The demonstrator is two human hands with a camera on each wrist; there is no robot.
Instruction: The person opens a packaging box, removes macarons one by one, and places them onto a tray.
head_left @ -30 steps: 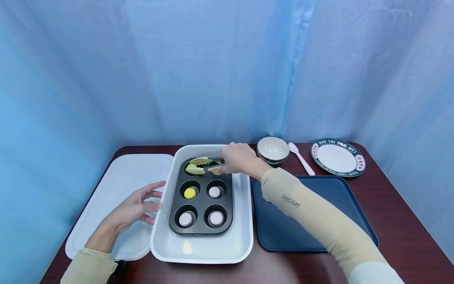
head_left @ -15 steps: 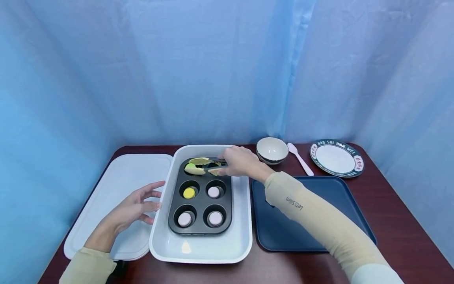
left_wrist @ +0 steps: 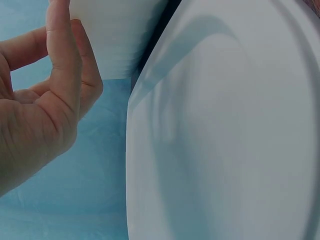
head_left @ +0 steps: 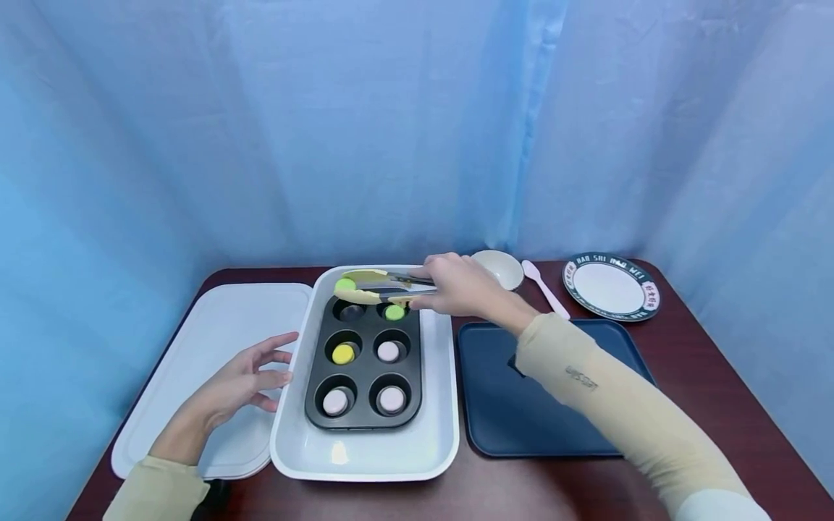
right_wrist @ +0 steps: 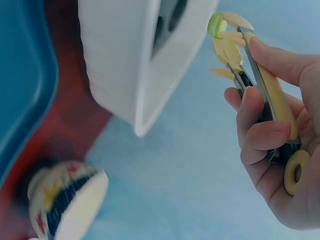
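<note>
My right hand grips a pair of yellow-tipped tongs, fingers wrapped round the handles in the right wrist view. Between the tong tips is a small round green macaron-like piece, raised above the back left cup of a dark muffin tin. That cup holds nothing now. Other cups hold a green piece, a yellow piece and several pale pink ones. The tin sits in a white basin. My left hand has loosely bent fingers at the basin's left rim; touching or not, I cannot tell.
White lid-like boards lie left of the basin. To its right is a blue tray, partly under my right forearm. A bowl, a pale pink spoon and a green-rimmed plate stand behind it. A curtain hangs behind the table.
The tongs have lifted the green piece up out of the back left cup. My right hand has risen and shifted right. The left hand keeps its place at the basin rim.
</note>
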